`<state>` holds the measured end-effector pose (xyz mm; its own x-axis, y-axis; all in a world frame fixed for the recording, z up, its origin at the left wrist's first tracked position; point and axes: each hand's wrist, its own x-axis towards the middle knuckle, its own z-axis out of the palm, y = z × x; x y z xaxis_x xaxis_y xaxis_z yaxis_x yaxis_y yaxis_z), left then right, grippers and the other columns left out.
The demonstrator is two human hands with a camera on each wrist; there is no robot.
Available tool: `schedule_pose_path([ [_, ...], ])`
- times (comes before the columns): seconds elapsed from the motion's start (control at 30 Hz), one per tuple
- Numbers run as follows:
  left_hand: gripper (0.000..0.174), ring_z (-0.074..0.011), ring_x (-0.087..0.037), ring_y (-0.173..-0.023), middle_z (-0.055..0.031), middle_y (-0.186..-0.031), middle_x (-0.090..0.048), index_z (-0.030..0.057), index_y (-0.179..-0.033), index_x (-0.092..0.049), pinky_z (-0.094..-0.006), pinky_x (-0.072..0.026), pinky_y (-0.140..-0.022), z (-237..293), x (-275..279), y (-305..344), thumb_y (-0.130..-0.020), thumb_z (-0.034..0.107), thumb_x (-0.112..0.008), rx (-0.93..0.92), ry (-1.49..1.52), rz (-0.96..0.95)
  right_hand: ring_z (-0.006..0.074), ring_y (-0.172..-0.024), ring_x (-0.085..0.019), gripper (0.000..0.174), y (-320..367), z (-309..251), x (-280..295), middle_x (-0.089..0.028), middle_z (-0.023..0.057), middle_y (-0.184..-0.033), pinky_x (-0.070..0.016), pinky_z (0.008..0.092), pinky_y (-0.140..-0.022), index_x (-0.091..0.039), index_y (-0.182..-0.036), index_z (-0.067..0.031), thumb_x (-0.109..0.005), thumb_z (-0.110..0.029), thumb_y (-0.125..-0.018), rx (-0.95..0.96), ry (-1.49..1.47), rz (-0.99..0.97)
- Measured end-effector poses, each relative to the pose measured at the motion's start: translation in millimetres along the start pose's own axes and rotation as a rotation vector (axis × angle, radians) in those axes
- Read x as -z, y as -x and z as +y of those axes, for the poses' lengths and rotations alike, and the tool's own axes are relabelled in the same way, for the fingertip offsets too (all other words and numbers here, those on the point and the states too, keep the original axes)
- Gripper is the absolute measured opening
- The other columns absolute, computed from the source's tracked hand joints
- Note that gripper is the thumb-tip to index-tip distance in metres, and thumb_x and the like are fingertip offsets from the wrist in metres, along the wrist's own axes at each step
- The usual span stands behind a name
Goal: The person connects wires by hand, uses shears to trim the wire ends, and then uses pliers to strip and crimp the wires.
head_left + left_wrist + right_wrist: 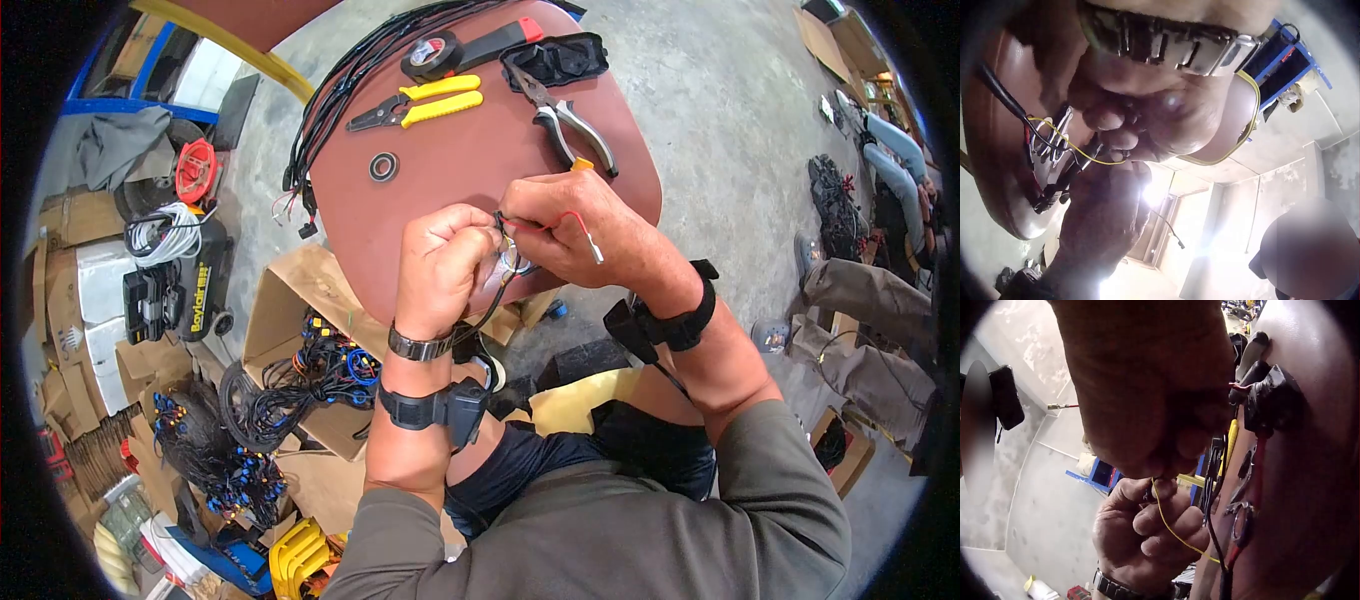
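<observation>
Both hands meet over the near edge of the brown table (440,190). The left hand (440,265) pinches thin wires between thumb and curled fingers. Close against it, the right hand (585,230) grips wires too, and a red wire (577,217) with a pale metal end sticks out of it. A yellow wire (1175,534) runs from the fingertips to a black cable (1227,584) in the right wrist view; the same yellow wire (1094,157) and black cable (1000,94) show in the left wrist view. The exact point where the fingertips meet is hidden.
On the table lie yellow-handled strippers (440,100), pliers (560,120), black tape (432,57), a black pouch (560,62) and a small ring-shaped part (383,167). A black cable bundle (350,90) drapes over its left edge. A cardboard box (300,290) of wiring stands below.
</observation>
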<state>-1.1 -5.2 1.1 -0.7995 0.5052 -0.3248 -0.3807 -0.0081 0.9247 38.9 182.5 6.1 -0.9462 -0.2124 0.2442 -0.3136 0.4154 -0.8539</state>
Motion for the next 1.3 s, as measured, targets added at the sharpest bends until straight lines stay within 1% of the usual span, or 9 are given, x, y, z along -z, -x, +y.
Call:
schedule_pose_path([
  [0.17,0.01,-0.0096,-0.038,-0.041,-0.0037,-0.054,-0.049,-0.0003,-0.076,-0.06,-0.0244,-0.0315,-0.043,1,2,-3,-0.083,0.0,-0.053,0.082,0.163,-0.034,0.0403,-0.067,-0.059,0.011,-2,2,0,-0.06,0.017,-0.071,-0.0486,0.0404,-0.059,-0.055,-0.08,-0.0008,-0.065,-0.005,-0.082,0.026,0.011,-0.008],
  [0.27,0.01,-0.0072,-0.045,-0.046,-0.0036,-0.062,-0.059,-0.002,-0.086,-0.066,-0.0221,-0.0329,-0.044,-11,8,-7,-0.087,0.002,-0.057,0.02,0.34,-0.039,0.039,-0.067,-0.06,0.009,-3,6,-8,-0.06,0.018,-0.072,-0.049,0.0389,-0.06,-0.057,-0.083,-0.0002,-0.064,-0.006,-0.086,-0.062,-0.021,0.063],
  [0.37,0.009,-0.0071,-0.047,-0.047,-0.0029,-0.063,-0.06,-0.0016,-0.089,-0.066,-0.0214,-0.0355,-0.045,-13,7,-12,-0.089,0.003,-0.059,-0.083,0.222,0.046,0.0336,-0.071,-0.065,0.007,-3,1,-9,-0.063,0.0171,-0.076,-0.05,0.0366,-0.065,-0.059,-0.087,0.001,-0.063,-0.005,-0.088,-0.223,-0.148,0.078],
  [0.47,0.008,-0.0095,-0.049,-0.048,-0.0031,-0.063,-0.059,0.0002,-0.087,-0.064,-0.023,-0.0375,-0.045,-7,4,-11,-0.091,0.006,-0.058,-0.058,0.093,0.122,0.0103,-0.072,-0.058,0.013,-1,7,-15,-0.06,0.0057,-0.088,-0.0456,0.0275,-0.058,-0.058,-0.099,0.0011,-0.066,-0.004,-0.089,-0.18,-0.305,0.098],
  [0.57,0.007,-0.0088,-0.051,-0.049,-0.0031,-0.064,-0.061,0.001,-0.089,-0.065,-0.0222,-0.039,-0.046,-7,4,-9,-0.091,0.005,-0.06,-0.078,0.029,0.123,0.0046,-0.077,-0.054,0.025,2,11,-22,-0.056,0.0032,-0.101,-0.0449,0.024,-0.059,-0.054,-0.109,0.0023,-0.067,-0.001,-0.087,-0.247,-0.485,0.121],
  [0.7,0.007,-0.0045,-0.05,-0.052,0.0003,-0.064,-0.06,-0.0007,-0.091,-0.068,-0.0196,-0.0382,-0.048,-6,3,-7,-0.091,0.004,-0.063,-0.064,0.034,0.103,0.004,-0.076,-0.053,0.035,-2,-4,-11,-0.055,0.0032,-0.096,-0.0436,0.0224,-0.059,-0.049,-0.117,0.0031,-0.065,0.0,-0.086,-0.408,-0.46,0.012],
  [0.83,0.008,-0.0047,-0.05,-0.052,0.0001,-0.064,-0.061,-0.0009,-0.091,-0.069,-0.02,-0.0383,-0.048,-6,5,-7,-0.09,0.004,-0.063,-0.071,0.021,0.095,0.0041,-0.067,-0.052,0.037,-2,6,-18,-0.055,-0.0002,-0.084,-0.0413,0.0208,-0.056,-0.049,-0.12,0.0007,-0.061,0.003,-0.085,-0.325,-0.444,0.041],
  [0.97,0.009,-0.0053,-0.051,-0.051,-0.0008,-0.064,-0.061,-0.0016,-0.09,-0.069,-0.0206,-0.0388,-0.048,-6,5,-7,-0.09,0.003,-0.061,-0.078,-0.029,0.089,0.0032,-0.057,-0.049,0.041,-3,2,-14,-0.055,-0.0025,-0.074,-0.0389,0.0198,-0.049,-0.049,-0.122,-0.0019,-0.057,0.008,-0.084,-0.362,-0.671,0.051],
  [1.3,0.011,-0.0065,-0.052,-0.052,-0.0021,-0.064,-0.062,-0.0025,-0.09,-0.069,-0.021,-0.0396,-0.048,-2,6,-6,-0.09,0.004,-0.06,-0.057,-0.02,0.056,0.0035,-0.06,-0.052,0.043,-3,6,-5,-0.061,0.0007,-0.077,-0.0405,0.0191,-0.05,-0.05,-0.125,0.0,-0.054,0.008,-0.083,-0.39,-0.878,0.028],
])
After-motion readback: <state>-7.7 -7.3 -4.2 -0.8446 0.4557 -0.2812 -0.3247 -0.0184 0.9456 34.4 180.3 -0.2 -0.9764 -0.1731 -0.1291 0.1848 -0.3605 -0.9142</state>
